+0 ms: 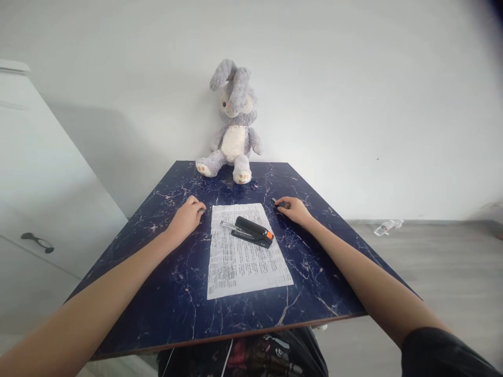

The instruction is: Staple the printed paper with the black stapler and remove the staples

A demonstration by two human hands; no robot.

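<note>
A black stapler (252,232) with an orange button lies on its side, its jaws apart and a metal part sticking out to the left. Under it is a printed sheet of paper (251,267). To the left of the sheet, my left hand (186,217) rests on the table, fingers closed on a small grey piece (201,210), mostly hidden. Beyond the sheet's right side, my right hand (295,210) pinches a small dark grey strip (274,201) between thumb and fingers. Both pieces are too small to identify. Neither hand touches the stapler.
A grey plush rabbit (234,141) sits at the table's far edge against the wall. The dark blue marbled table (173,309) ends just before my lap. A white cabinet (35,173) stands left. Clear plastic (388,226) lies on the floor at right.
</note>
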